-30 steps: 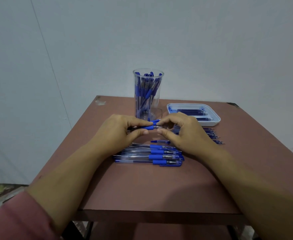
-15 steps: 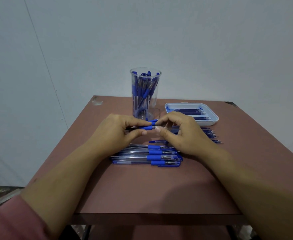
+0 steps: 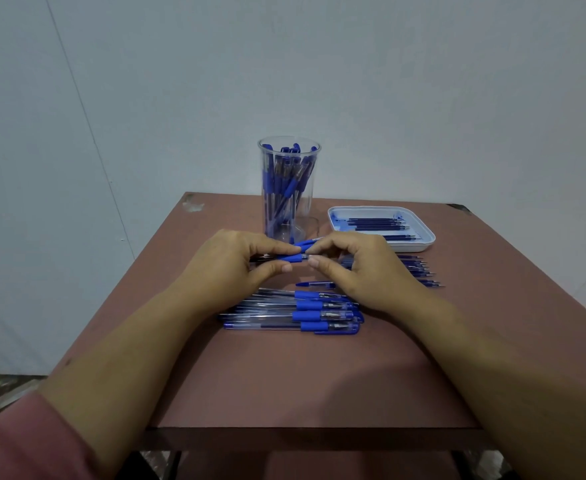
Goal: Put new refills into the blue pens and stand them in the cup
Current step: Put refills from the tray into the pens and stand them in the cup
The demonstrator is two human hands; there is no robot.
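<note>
Over the middle of the brown table (image 3: pixel 284 375), the left hand (image 3: pixel 229 268) and right hand (image 3: pixel 360 271) both pinch a clear-barrelled, blue-gripped plastic pen (image 3: pixel 291 258) at its joint. I'd hold the halves in line and twist gently, not force the thread.

One camera is riding on the person's head, facing forward and tilting down across the surface (image 3: pixel 284 382) from its near edge. It is sitting close to the work: both forearms are entering from the bottom corners, a pink sleeve (image 3: pixel 25 441) is filling the lower left, and the left grip (image 3: pixel 229 268) and right grip (image 3: pixel 364 271) are meeting just above the frame's middle. The wide lens is taking in the surface out to its far edge, where the cup (image 3: pixel 289 188) is standing near centre with the tray (image 3: pixel 426 233) to its right. The pale wall (image 3: pixel 388 81) is filling the upper half.
</note>
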